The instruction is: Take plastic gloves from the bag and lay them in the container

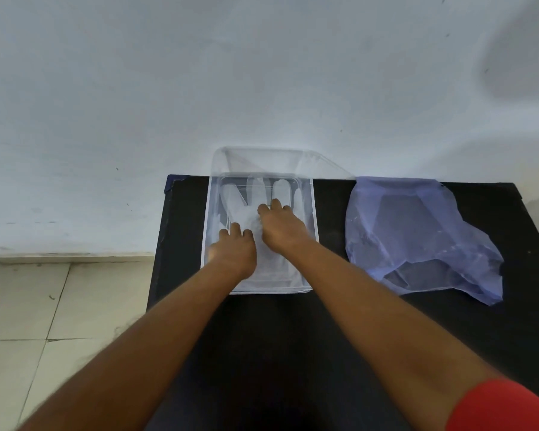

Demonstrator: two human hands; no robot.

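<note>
Hands, left [233, 251] and right [283, 229], press flat and open on the glove [255, 200] inside the container [313, 213] at frame centre, gripping nothing. Film may cling to lifting palms and drag out; the bag [417, 231] at right lies untouched.

The desk [324, 321] was plain black, with a dark blue strip at its far left corner. The container [314, 213] was clear and colourless, and the plastic glove [231, 200] inside showed milky white. The bag [417, 237] was translucent pale violet-blue. The wall [199, 73] was off-white, the floor tiles [28, 306] cream, and the sleeve [507, 405] red.
</note>
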